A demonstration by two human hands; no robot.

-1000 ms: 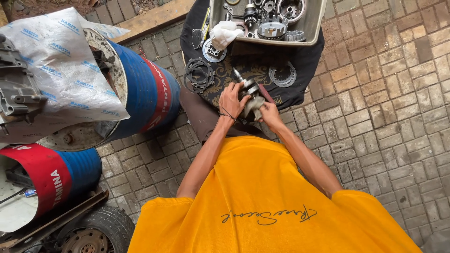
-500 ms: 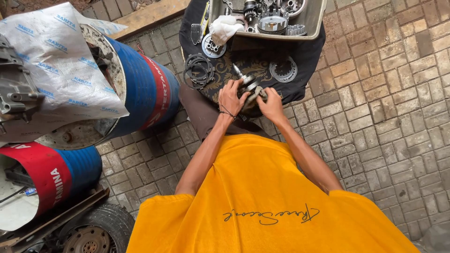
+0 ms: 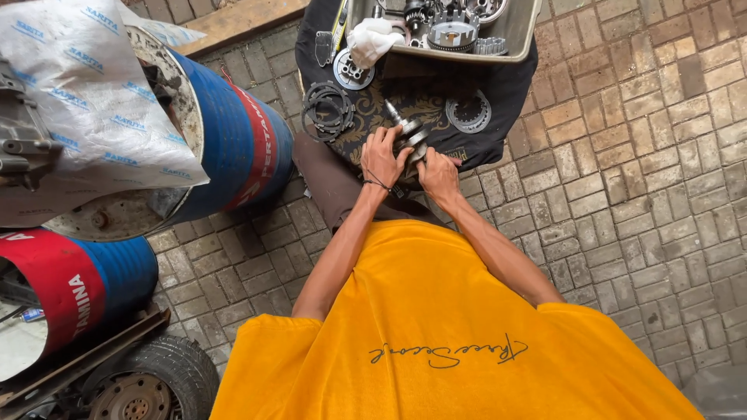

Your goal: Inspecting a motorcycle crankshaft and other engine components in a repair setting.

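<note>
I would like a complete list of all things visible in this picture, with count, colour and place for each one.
metal shaft part: 1, silver-grey, on the dark cloth, held by both hands
dark cloth: 1, black with pale pattern, on the brick paving, top centre
tray: 1, grey-beige, on the cloth's far edge, holding metal engine parts
white rag: 1, white, at the tray's left corner
ring plates: a stack, dark, on the cloth, left
toothed disc: 1, grey, on the cloth, right
drums: 2, blue and red, lying left
plastic sack: 1, white, over the upper drum
tyre: 1, black, bottom left
left hand: 1, on the shaft
right hand: 1, on the shaft
</note>
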